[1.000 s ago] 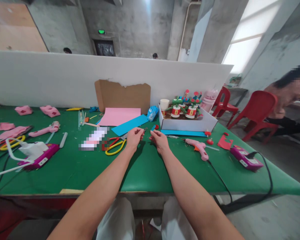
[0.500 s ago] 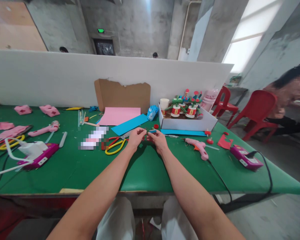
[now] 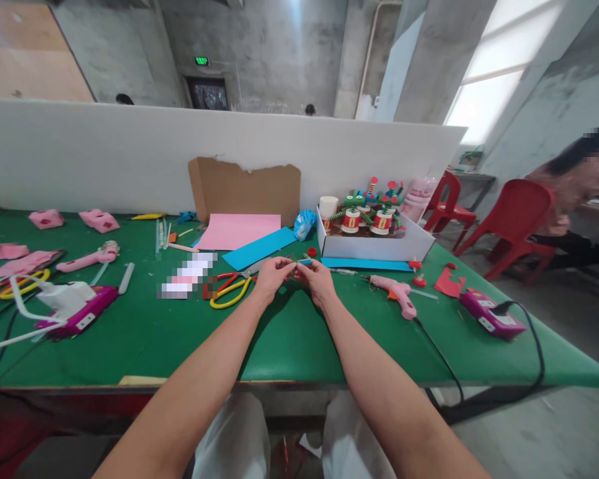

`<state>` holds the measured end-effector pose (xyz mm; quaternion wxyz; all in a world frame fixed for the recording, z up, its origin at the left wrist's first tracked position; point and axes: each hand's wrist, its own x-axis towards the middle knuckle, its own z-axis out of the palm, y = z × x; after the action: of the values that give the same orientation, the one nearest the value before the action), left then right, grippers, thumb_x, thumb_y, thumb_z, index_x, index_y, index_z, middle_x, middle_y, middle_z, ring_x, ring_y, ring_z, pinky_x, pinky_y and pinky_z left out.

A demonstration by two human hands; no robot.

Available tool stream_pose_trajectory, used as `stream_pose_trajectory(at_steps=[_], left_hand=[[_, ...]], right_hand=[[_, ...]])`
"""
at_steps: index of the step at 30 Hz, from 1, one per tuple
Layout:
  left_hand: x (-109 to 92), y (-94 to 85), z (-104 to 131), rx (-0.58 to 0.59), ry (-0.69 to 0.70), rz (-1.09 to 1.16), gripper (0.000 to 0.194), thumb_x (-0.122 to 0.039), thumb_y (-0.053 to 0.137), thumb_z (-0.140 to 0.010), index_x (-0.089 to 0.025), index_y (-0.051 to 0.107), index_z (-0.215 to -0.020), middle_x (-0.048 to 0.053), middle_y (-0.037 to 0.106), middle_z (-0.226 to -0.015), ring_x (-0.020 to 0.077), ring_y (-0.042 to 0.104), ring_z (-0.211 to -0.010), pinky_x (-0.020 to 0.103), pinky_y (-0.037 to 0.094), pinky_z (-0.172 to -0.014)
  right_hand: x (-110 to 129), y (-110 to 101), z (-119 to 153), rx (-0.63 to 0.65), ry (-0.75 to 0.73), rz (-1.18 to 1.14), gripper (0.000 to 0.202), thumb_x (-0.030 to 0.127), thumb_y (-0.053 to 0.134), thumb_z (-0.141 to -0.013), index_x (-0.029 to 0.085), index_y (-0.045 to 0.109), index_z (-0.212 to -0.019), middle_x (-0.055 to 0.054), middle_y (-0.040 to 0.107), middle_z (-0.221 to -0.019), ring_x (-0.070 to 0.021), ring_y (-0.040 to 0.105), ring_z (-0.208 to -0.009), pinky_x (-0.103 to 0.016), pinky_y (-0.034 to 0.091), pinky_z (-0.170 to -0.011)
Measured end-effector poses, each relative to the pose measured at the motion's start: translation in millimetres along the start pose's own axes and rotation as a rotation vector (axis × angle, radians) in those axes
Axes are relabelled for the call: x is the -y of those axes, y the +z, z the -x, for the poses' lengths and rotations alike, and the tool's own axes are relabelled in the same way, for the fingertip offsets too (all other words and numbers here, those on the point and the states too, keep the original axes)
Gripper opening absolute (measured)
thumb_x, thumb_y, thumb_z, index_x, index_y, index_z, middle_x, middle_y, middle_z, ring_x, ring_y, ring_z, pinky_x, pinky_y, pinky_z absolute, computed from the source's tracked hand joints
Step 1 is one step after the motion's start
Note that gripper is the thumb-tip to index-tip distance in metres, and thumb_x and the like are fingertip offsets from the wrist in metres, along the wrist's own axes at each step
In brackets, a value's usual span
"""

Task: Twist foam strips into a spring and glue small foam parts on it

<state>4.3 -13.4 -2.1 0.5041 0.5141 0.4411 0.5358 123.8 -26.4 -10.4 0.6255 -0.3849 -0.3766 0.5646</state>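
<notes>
Close together over the green table (image 3: 299,346), my two hands meet at the fingertips. My right hand (image 3: 320,279) pinches a small blue piece (image 3: 304,262), with a striped strip and a red disc (image 3: 312,252) just beyond it. The fingers of my left hand (image 3: 273,276) are pressed together at the left end of this piece; what they grip is too small to make out. Beside my left hand lie scissors with yellow and red handles (image 3: 224,301). Behind my hands is a blue paper strip (image 3: 259,248).
A white box (image 3: 374,249) holds several cup figures at the back right. A pink glue gun (image 3: 397,294) with its cord lies to the right, near a purple power strip (image 3: 492,316). Another glue gun (image 3: 87,258) and power strip (image 3: 87,316) are at left. A person sits far right.
My left fingertips have shifted very slightly toward the small blue piece. Otherwise the hands and the table hardly differ.
</notes>
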Motion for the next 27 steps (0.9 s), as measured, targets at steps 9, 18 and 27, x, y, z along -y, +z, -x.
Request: stream_pose_trajectory(at_steps=[9,18,27], left_hand=[[-3,-0.5,1,-0.069,0.021,-0.098,0.015,-0.027,0.071,-0.062,-0.015,0.063,-0.067,-0.001,0.060,-0.058,0.0105,0.050,-0.053,0.022,0.038,-0.051],[3,-2.2,-3,-0.092,0.094,-0.253,0.012,-0.026,0.069,-0.061,-0.017,0.063,-0.063,0.000,0.062,-0.060,0.0127,0.053,-0.056,0.024,0.039,-0.054],[-7,-0.3,2,-0.073,-0.017,-0.034,0.023,-0.032,0.074,-0.056,-0.015,0.062,-0.066,-0.002,0.057,-0.055,0.0095,0.049,-0.051,0.023,0.038,-0.051]], right_hand=[[4,1,2,-0.083,-0.029,0.095,0.028,0.038,0.081,-0.053,0.020,0.060,-0.060,0.005,0.058,-0.051,-0.0110,0.054,-0.048,-0.027,0.052,-0.056],[6,1,4,-0.166,-0.048,0.334,0.032,0.040,0.071,-0.061,0.021,0.050,-0.048,0.006,0.049,-0.044,-0.0091,0.042,-0.040,-0.025,0.045,-0.043],[14,1,2,-0.259,0.047,0.108,0.034,0.044,0.057,-0.077,0.019,0.054,-0.053,0.006,0.047,-0.046,-0.0081,0.042,-0.040,-0.024,0.047,-0.045]])
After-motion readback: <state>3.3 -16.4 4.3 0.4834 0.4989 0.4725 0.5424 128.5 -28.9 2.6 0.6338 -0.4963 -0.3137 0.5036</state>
